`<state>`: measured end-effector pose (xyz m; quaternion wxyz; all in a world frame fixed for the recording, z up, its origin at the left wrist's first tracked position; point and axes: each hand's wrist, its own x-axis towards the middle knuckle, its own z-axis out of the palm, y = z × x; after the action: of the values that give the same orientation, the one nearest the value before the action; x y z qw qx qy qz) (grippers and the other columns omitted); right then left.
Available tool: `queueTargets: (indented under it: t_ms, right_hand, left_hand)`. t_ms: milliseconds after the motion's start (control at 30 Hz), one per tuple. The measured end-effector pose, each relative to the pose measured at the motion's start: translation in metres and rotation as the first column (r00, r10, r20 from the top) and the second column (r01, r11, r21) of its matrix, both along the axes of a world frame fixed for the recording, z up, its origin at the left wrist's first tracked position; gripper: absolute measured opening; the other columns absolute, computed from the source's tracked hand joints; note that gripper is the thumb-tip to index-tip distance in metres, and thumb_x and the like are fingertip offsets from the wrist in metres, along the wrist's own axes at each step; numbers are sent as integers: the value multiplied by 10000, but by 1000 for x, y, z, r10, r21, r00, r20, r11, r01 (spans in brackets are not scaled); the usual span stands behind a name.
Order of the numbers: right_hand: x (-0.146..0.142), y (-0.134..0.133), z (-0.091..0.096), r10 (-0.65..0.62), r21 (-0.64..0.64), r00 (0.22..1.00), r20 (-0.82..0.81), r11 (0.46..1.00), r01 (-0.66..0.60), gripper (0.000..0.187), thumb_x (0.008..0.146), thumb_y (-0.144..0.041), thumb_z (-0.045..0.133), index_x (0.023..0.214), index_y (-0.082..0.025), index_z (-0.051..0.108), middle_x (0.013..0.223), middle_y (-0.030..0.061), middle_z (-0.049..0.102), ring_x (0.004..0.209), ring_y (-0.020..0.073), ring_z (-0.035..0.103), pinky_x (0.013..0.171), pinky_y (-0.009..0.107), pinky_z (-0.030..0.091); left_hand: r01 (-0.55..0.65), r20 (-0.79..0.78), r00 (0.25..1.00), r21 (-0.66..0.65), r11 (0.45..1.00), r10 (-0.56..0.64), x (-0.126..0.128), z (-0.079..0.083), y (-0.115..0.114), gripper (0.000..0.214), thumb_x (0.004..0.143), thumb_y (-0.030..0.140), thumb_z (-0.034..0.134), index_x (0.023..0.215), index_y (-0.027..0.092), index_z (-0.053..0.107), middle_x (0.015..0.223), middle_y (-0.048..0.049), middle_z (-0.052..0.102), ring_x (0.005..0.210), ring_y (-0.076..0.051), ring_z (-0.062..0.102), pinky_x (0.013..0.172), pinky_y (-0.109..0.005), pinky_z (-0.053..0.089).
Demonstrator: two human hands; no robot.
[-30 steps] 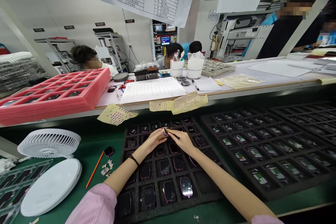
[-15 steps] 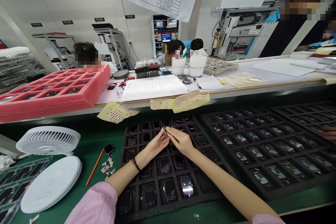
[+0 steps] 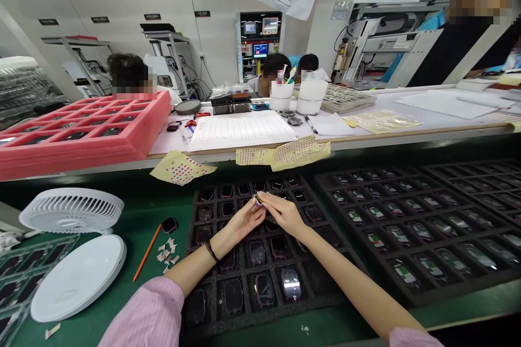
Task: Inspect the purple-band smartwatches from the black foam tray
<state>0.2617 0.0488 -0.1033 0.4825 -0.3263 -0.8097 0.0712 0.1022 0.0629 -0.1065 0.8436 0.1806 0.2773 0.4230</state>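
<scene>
My left hand (image 3: 245,218) and my right hand (image 3: 284,212) meet fingertip to fingertip over a black foam tray (image 3: 325,287) of purple smartwatch bodies. Both pinch one small watch body (image 3: 258,199), held just above the tray's far rows. The fingers of both hands are curled around it. A watch with a shiny face (image 3: 290,284) lies in the near row of the tray. A black band circles my left wrist, and pink sleeves cover both upper arms.
A second black tray (image 3: 411,227) of watches with green-labelled screens lies to the right. A white fan (image 3: 71,210) and round white base (image 3: 77,279) stand left, beside an orange pencil (image 3: 147,253) and small scraps. A pink foam tray (image 3: 81,138) and papers sit on the raised shelf. Other people work behind.
The view has tilted down slightly, so everything sits a little higher in frame. My hands stay joined on the small watch body in nearly the same spot over the tray.
</scene>
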Motion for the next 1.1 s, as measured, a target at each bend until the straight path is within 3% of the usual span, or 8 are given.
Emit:
queueTargets:
  t_ms: [100, 233, 367, 500, 667, 900, 1000, 1100]
  right_hand:
    - [2, 1, 0, 12, -52, 998, -55, 999, -15, 324, 937, -207, 469, 1217, -247, 628, 1201, 33, 658, 1126, 210, 622, 998, 402, 510]
    - [-7, -5, -3, -80, -38, 993, -84, 996, 77, 336, 943, -194, 449, 1227, -233, 623, 1189, 53, 669, 1115, 208, 629, 977, 388, 526]
    - [-15, -9, -6, -148, 164, 988, 54, 977, 137, 423, 926, -203, 489, 1344, -141, 508, 1238, 140, 631, 1154, 234, 603, 995, 410, 511]
    - [-15, -5, -10, -273, 361, 949, 157, 910, 202, 489, 918, -124, 475, 1404, -115, 417, 1192, 159, 657, 1127, 239, 621, 984, 419, 522]
    - [-14, -2, -16, -350, 463, 918, 186, 855, 233, 496, 909, -86, 420, 1404, -69, 402, 1160, 177, 671, 1106, 246, 633, 954, 408, 547]
    - [-12, 1, -16, -325, 427, 925, 197, 878, 217, 464, 912, -87, 383, 1369, -109, 463, 1128, 149, 694, 1070, 225, 655, 937, 389, 559]
    - [-8, 0, -9, -301, 357, 932, 200, 909, 217, 467, 931, -167, 436, 1397, -125, 423, 1224, 151, 642, 1159, 232, 599, 987, 408, 516]
    - [-2, -2, -2, -295, 225, 938, 184, 941, 252, 493, 937, -260, 460, 1406, -118, 404, 1334, 166, 555, 1249, 252, 520, 1016, 425, 480]
  left_hand:
    - [7, 22, 1000, -6, 1000, -7, 0, 0, -1, 74, 850, 214, 641, 817, 150, 658, 810, -13, 674, 756, -89, 643, 812, -226, 479]
    - [1, 28, 1000, -6, 1000, -1, 0, -2, -1, 64, 841, 211, 652, 811, 154, 658, 817, -12, 679, 755, -90, 640, 803, -225, 476]
    - [-8, 18, 1000, -7, 1000, 8, 0, -3, 0, 80, 856, 223, 634, 851, 152, 668, 843, -22, 684, 758, -94, 639, 782, -220, 480]
    - [16, 12, 1000, -22, 1000, -16, 1, 0, -2, 139, 875, 271, 611, 826, 154, 667, 824, -20, 666, 754, -98, 635, 796, -239, 488]
    - [42, -12, 999, -10, 999, -43, 1, 4, -6, 199, 883, 323, 595, 790, 159, 658, 794, -10, 641, 747, -91, 627, 814, -245, 489]
    - [40, -104, 994, 97, 995, -30, 4, 2, -6, 186, 850, 337, 632, 802, 161, 662, 826, -32, 657, 815, -117, 640, 909, -275, 470]
    - [7, -149, 989, 168, 986, 18, -5, 7, 3, 222, 798, 380, 677, 867, 169, 675, 871, -49, 679, 856, -144, 646, 919, -300, 467]
    - [36, -333, 936, 412, 910, 113, -25, 19, 19, 357, 747, 412, 702, 1020, 184, 670, 973, -64, 687, 927, -180, 637, 916, -327, 463]
